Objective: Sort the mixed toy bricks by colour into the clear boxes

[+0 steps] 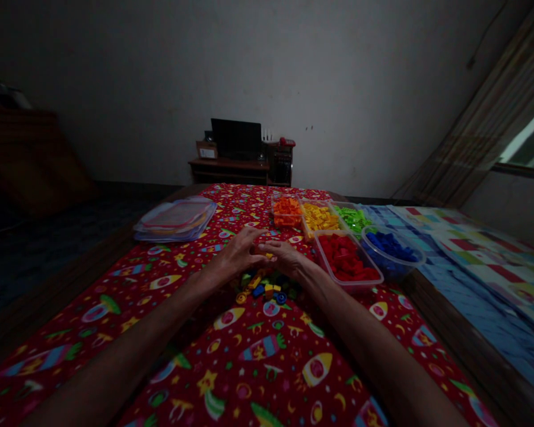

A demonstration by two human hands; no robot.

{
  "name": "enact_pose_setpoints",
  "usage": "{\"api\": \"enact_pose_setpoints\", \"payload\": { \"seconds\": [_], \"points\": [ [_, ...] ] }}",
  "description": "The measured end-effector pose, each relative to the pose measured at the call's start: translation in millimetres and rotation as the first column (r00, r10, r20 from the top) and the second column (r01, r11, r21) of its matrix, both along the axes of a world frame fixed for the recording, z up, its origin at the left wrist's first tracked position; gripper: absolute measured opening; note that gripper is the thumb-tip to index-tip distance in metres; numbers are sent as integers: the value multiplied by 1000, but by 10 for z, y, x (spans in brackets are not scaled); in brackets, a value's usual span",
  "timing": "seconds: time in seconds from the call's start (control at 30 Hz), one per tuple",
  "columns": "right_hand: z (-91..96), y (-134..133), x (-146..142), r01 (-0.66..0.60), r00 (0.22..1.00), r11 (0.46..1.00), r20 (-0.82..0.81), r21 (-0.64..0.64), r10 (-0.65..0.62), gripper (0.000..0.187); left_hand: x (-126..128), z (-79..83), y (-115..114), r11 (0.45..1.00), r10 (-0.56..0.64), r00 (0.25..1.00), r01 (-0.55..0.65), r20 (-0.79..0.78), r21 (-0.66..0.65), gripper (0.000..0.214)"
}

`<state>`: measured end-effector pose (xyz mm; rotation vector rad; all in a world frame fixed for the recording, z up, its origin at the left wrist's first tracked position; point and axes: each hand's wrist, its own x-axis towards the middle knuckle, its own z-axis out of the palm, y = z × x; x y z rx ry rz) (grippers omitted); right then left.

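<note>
My left hand (240,252) and my right hand (289,256) come together over a small mixed pile of plastic building blocks (257,286). Both are cupped, palms inward, with fingers stretched toward each other. A gap shows between the left thumb and forefinger. Something yellow (269,255) is visible between the hands; whether they touch it I cannot tell. Toward me, the pile shows yellow and blue pieces, among them a blue wheel-like piece (281,298) and a yellow round one (241,298). The hands hide its far part.
Right of the hands stand clear containers of orange (287,212), yellow (321,218), green (352,219), red (347,258) and blue blocks (389,246). Stacked lids (175,219) lie at the left on the red patterned tablecloth (231,367). A desk with a monitor (235,139) stands behind.
</note>
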<state>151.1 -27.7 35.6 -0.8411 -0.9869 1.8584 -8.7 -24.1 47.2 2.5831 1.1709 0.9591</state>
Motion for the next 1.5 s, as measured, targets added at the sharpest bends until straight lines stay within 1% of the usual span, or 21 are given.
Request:
{"api": "enact_pose_setpoints", "payload": {
  "seconds": [0.07,0.13,0.2,0.23,0.3,0.37,0.43,0.5,0.57,0.63,0.7,0.8,0.83,0.9,1.0,1.13,1.2,1.3,1.37,1.43,1.5],
  "points": [
    [40,3,48,60,998,996,28,62,-62,25,-3,17,0,1000,7,1000,-8,28,26,50],
    [135,21,154,96,989,977,89,189,-114,23,-19,29,11,998,20,999,-23,49,58,46],
    [275,80,325,149,949,923,210,354,-234,21,-42,36,30,996,39,998,-43,57,79,42],
    [354,127,431,176,902,884,288,434,-321,21,-54,39,39,996,45,997,-49,55,79,41],
    [511,248,665,206,742,801,444,562,-503,21,-74,40,56,997,42,998,-45,43,66,37],
    [652,382,892,155,530,749,586,644,-613,22,-85,40,66,998,26,999,-28,28,54,34],
    [767,495,1076,47,307,748,703,662,-641,26,-88,43,70,999,15,1000,-16,8,44,32],
    [860,569,1196,-62,120,757,758,651,-642,30,-94,50,69,999,22,1000,-22,-17,34,32],
    [930,598,1252,-113,28,723,729,682,-683,30,-109,59,66,999,41,997,-41,-58,11,32],
    [975,584,1253,-65,46,654,657,754,-752,28,-139,66,59,998,53,992,-57,-119,-36,31],
    [987,527,1210,19,166,617,606,787,-778,28,-178,64,46,993,27,981,-48,-190,-107,32],
    [934,360,1073,49,424,629,554,776,-716,30,-234,58,16,975,-44,963,-16,-264,-222,33],
    [901,284,1011,23,486,634,545,773,-683,29,-247,59,3,968,-70,959,-1,-275,-250,33],
    [826,113,875,-72,544,636,565,768,-620,26,-260,77,-26,954,-123,949,33,-290,-297,30],
    [723,-145,680,-296,497,638,685,711,-533,21,-252,136,-87,924,-210,921,77,-328,-375,31],
    [617,-360,507,-560,311,625,837,544,-449,16,-211,192,-183,906,-247,877,59,-412,-419,40],
    [566,-404,449,-619,254,609,860,496,-442,16,-181,179,-210,919,-225,870,39,-439,-393,42],
    [507,-450,375,-653,229,593,868,472,-440,17,-145,128,-200,942,-190,881,39,-434,-332,41],
    [483,-493,330,-684,241,576,884,447,-400,17,-140,98,-173,941,-224,880,83,-419,-328,36],
    [459,-545,286,-742,235,536,905,402,-354,21,-149,83,-152,929,-272,873,129,-405,-346,28],
    [424,-592,244,-802,169,500,926,328,-338,23,-159,78,-151,927,-281,875,140,-395,-349,24]
  ]
}}
